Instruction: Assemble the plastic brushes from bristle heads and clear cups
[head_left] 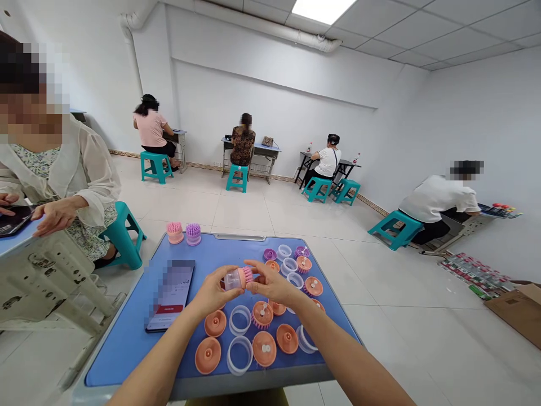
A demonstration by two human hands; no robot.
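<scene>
My left hand (217,291) and my right hand (269,283) together hold a pink bristled scalp brush (237,278) above the middle of the table. Its clear plastic cup (231,279) sits in my left fingers, while my right fingers pinch the pink bristled end. Below my hands, the blue table top (127,349) bears rows of flat salmon-orange discs (207,356), clear plastic rings (240,356) and several bristled pink heads (262,314). Two finished-looking brushes, one pink (174,232) and one purple (193,233), stand at the far edge. A phone (170,294) with a blurred screen lies left of my hands.
A seated co-worker (54,169) at the left holds a dark tablet (14,220) at a neighbouring table. Several other people sit on teal stools at desks along the far walls. A cardboard box (518,310) and stacked packets (475,275) lie on the floor at the right.
</scene>
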